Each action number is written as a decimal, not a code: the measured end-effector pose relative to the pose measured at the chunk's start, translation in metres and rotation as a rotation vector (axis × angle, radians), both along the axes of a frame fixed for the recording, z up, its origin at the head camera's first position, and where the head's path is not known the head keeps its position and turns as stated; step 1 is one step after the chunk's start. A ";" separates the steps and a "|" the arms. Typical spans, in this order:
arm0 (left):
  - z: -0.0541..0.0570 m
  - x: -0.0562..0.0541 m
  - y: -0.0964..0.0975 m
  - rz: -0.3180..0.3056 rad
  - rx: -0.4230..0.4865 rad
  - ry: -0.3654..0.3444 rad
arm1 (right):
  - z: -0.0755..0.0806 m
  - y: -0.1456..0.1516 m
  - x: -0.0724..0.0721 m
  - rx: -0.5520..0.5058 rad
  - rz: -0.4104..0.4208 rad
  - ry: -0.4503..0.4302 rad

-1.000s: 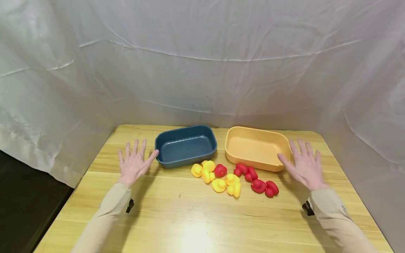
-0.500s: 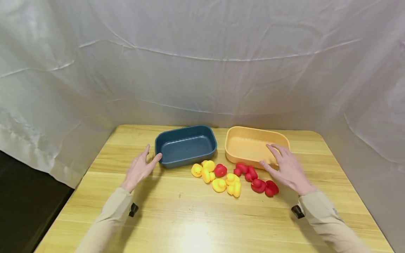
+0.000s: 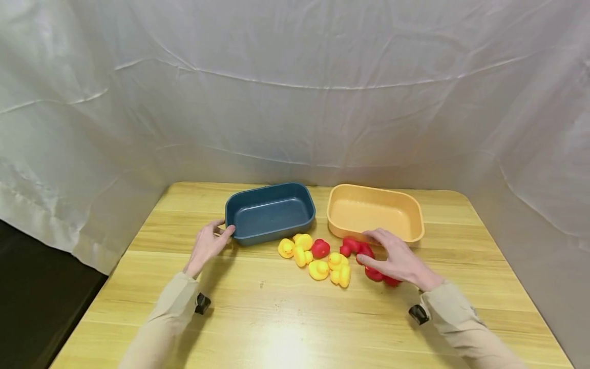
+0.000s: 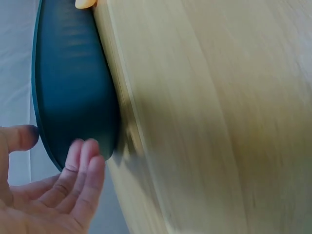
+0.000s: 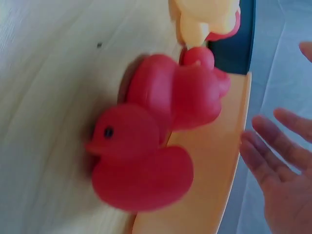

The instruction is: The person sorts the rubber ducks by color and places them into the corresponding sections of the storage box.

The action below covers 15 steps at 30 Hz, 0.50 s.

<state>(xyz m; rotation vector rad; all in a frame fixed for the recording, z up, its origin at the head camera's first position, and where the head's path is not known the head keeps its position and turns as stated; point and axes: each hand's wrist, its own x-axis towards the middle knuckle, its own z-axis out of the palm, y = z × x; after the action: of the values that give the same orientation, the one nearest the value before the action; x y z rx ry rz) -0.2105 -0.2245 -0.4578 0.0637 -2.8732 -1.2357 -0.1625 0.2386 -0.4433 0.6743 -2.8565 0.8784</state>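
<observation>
My left hand (image 3: 208, 248) is at the left corner of a dark blue bin (image 3: 272, 212), fingers beside its wall and thumb by the rim. The left wrist view shows the thumb close to the bin's rim; firm contact is unclear. Above several red rubber ducks (image 3: 352, 245) hovers my right hand (image 3: 400, 260), fingers loosely spread and holding nothing, partly covering them. In the right wrist view, a red duck (image 5: 141, 180) lies apart from the fingers. Several yellow rubber ducks (image 3: 319, 270) lie left of the red ones, with one red duck (image 3: 320, 248) beside them.
An orange-yellow bin (image 3: 369, 215) stands right of the blue one, behind the red ducks. Both bins hold nothing visible. They rest on a wooden table (image 3: 258, 318) backed by a pale grey sheet (image 3: 322, 118). A black area (image 3: 37, 297) lies beyond the left edge.
My right hand has moved left and toward me, from beside the orange-yellow bin to over the red ducks. The left hand has turned and drawn in to the blue bin's corner.
</observation>
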 end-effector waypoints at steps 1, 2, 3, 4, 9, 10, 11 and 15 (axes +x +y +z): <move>0.000 -0.001 0.000 -0.004 0.011 0.012 | -0.001 -0.002 0.000 -0.011 0.027 0.002; -0.001 -0.001 0.001 -0.007 0.029 0.017 | -0.002 -0.003 0.000 -0.020 0.056 0.005; -0.001 -0.002 0.001 -0.012 0.047 0.021 | -0.003 -0.004 0.000 -0.028 0.085 0.002; -0.002 -0.003 0.001 -0.018 0.068 0.024 | -0.003 -0.006 -0.001 -0.036 0.113 -0.005; -0.002 -0.006 -0.001 -0.045 0.220 0.003 | -0.008 -0.011 -0.003 -0.068 0.224 -0.111; -0.002 -0.006 -0.001 -0.049 0.254 -0.006 | -0.008 -0.012 -0.004 -0.076 0.243 -0.136; -0.002 -0.007 -0.002 -0.055 0.285 -0.017 | -0.009 -0.013 -0.004 -0.081 0.259 -0.160; -0.001 -0.008 -0.003 -0.072 0.387 -0.065 | -0.012 -0.017 -0.007 -0.100 0.302 -0.243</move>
<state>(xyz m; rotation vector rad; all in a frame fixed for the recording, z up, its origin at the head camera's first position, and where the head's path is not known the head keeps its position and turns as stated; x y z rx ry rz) -0.2182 -0.2278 -0.4584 0.0034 -2.6627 -1.8178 -0.1691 0.2213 -0.4552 1.0753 -2.9367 1.2133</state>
